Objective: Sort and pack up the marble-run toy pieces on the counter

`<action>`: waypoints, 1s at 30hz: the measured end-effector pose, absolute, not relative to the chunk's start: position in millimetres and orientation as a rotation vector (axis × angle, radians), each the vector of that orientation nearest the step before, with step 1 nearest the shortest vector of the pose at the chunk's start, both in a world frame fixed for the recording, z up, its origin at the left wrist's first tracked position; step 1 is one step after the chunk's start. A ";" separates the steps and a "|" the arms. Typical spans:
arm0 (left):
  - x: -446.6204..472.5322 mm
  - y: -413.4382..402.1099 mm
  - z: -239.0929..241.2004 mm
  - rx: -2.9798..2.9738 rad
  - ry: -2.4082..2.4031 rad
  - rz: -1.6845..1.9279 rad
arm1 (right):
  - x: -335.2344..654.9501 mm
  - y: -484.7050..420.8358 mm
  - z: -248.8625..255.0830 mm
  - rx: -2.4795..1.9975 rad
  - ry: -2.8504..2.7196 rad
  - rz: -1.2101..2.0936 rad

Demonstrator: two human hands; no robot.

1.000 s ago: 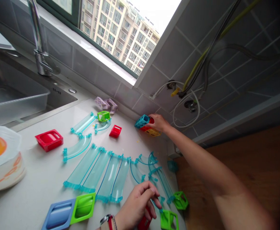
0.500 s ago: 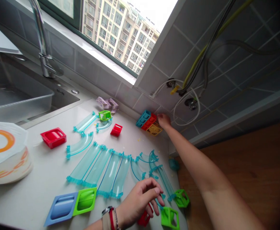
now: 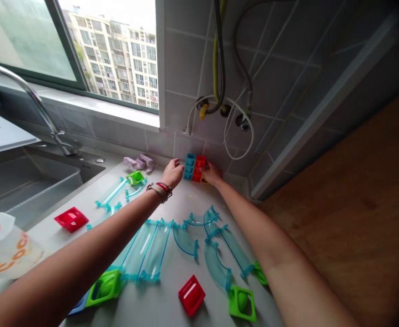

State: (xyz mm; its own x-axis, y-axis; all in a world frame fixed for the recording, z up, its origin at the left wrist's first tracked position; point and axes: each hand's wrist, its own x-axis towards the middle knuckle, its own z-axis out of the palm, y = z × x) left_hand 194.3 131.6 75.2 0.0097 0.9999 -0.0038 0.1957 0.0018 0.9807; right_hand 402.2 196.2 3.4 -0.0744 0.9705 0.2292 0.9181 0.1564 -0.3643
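The left hand (image 3: 174,174) has come away from the glossy red hollow plastic block (image 3: 192,295) and now sits just left of the cluster of blue, red and yellow hollow plastic blocks (image 3: 190,167). Its fingers are curled; whether that grip holds anything or touches the cluster, I cannot tell. The right hand (image 3: 211,174), on the cluster's right, now has its fingers over the red and yellow part, though how firmly its grip is closed is unclear. The work thus appears to be two-handed now, centred on the cluster, which stands on the white surface (image 3: 152,306). The translucent turquoise track pieces (image 3: 154,247) lie nearer the wearer than the cluster, untouched.
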 end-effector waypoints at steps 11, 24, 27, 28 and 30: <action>220.0 215.7 9.0 1.691 1.457 0.708 | 400.1 207.6 -1.7 -1.876 -1.716 0.298; 209.0 224.0 3.6 1.737 1.389 0.684 | 402.7 213.0 -2.9 -1.884 -1.748 0.304; 210.0 225.2 1.1 1.724 1.347 0.708 | 413.6 213.7 -3.6 -1.856 -1.805 0.284; 211.3 226.1 -0.6 1.719 1.334 0.729 | 419.0 213.1 -3.6 -1.844 -1.820 0.271; 215.1 228.5 -4.9 1.710 1.318 0.778 | 431.1 211.1 -4.0 -1.826 -1.833 0.245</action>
